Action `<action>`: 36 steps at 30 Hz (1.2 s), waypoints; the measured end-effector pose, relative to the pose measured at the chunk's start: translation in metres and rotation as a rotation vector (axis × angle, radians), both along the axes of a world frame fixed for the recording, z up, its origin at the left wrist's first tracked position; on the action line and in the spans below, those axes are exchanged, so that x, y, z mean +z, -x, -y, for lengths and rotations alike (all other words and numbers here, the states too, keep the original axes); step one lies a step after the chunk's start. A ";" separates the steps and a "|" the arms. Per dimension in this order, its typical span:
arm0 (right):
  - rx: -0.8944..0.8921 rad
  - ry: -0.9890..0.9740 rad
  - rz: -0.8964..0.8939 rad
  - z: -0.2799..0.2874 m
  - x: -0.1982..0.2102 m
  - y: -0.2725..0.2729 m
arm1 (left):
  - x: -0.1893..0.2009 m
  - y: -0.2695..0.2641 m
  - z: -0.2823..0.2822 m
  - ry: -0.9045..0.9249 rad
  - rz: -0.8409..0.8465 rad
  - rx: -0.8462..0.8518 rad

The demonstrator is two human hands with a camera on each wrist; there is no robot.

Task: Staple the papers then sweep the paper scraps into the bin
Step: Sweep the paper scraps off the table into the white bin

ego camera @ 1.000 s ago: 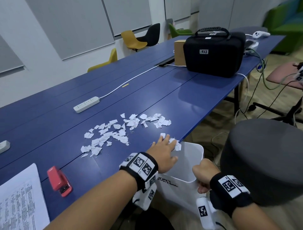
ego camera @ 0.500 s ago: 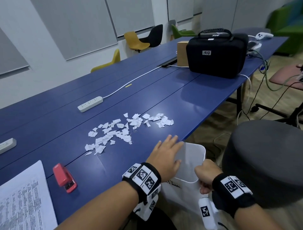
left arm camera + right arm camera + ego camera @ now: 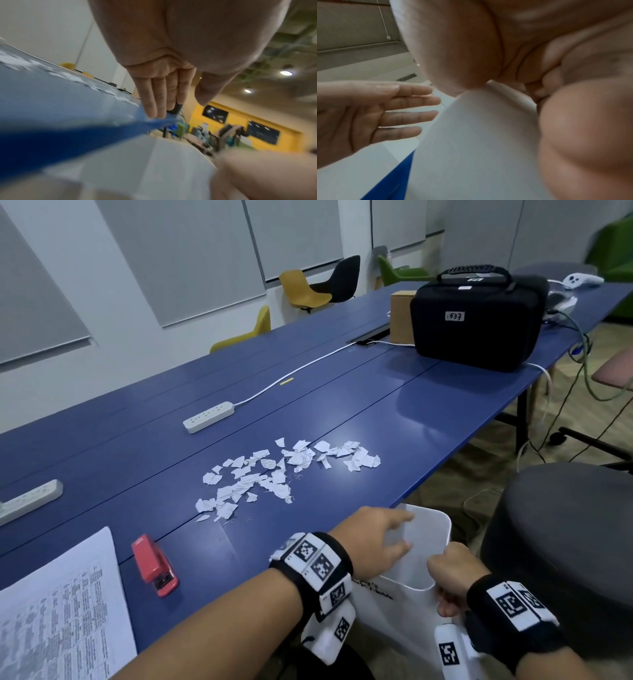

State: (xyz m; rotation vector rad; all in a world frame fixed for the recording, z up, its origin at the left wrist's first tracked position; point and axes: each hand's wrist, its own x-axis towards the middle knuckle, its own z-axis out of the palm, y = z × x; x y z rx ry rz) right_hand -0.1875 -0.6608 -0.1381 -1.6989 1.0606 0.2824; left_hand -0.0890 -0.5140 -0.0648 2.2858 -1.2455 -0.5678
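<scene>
A scatter of white paper scraps (image 3: 274, 474) lies on the blue table (image 3: 428, 412), back from its near edge. A white bin (image 3: 430, 542) hangs just below that edge, and my right hand (image 3: 452, 575) grips its near rim; in the right wrist view the thumb (image 3: 458, 56) presses the bin wall (image 3: 479, 135). My left hand (image 3: 376, 542) hovers with straight fingers over the bin's mouth and holds nothing; its fingers (image 3: 157, 97) lie flat beside the table edge. A red stapler (image 3: 154, 565) and printed papers (image 3: 58, 621) lie at the left.
Two white power strips (image 3: 209, 416) (image 3: 27, 501) and a cable lie across the table. A black case (image 3: 476, 320) and a cardboard box (image 3: 400, 316) stand at the far right. A dark round stool (image 3: 565, 542) stands right of the bin.
My left hand swept a few scraps off the table edge into the bin, then moved right over the bin's mouth. My right hand kept its grip on the rim.
</scene>
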 end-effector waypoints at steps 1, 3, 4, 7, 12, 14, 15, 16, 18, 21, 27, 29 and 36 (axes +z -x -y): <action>0.004 0.014 -0.009 0.001 -0.002 0.000 | 0.006 -0.009 -0.006 0.072 -0.032 0.078; 0.003 0.035 -0.019 0.002 -0.004 0.000 | 0.016 -0.040 -0.024 0.119 0.027 0.242; 0.000 0.037 -0.018 0.002 -0.005 0.000 | 0.019 -0.059 -0.035 0.078 0.095 0.326; 0.008 0.033 -0.021 -0.002 -0.005 -0.002 | 0.015 -0.113 -0.078 -0.244 0.207 0.614; 0.007 0.029 -0.011 -0.014 -0.007 -0.003 | -0.012 -0.132 -0.122 -0.630 0.172 0.726; -0.001 0.030 -0.009 -0.020 -0.006 -0.003 | -0.017 -0.118 -0.119 -0.621 0.134 0.682; -0.007 0.033 -0.005 -0.022 -0.006 -0.003 | -0.016 -0.108 -0.114 -0.592 0.126 0.642; -0.009 0.031 -0.006 -0.024 -0.006 -0.003 | -0.015 -0.096 -0.108 -0.562 0.129 0.596; 0.001 0.021 -0.006 -0.030 -0.004 -0.002 | -0.012 -0.070 -0.095 -0.508 0.148 0.501; 0.014 -0.001 0.008 -0.035 -0.002 -0.001 | -0.011 -0.033 -0.076 -0.426 0.139 0.370; 0.024 -0.018 0.028 -0.041 0.006 0.004 | -0.020 0.019 -0.052 -0.251 0.175 0.129; 0.020 -0.013 0.023 -0.042 0.009 0.005 | -0.025 0.029 -0.047 -0.209 0.241 0.055; 0.018 -0.026 0.010 -0.036 0.005 0.003 | -0.028 0.032 -0.054 0.012 0.265 -0.032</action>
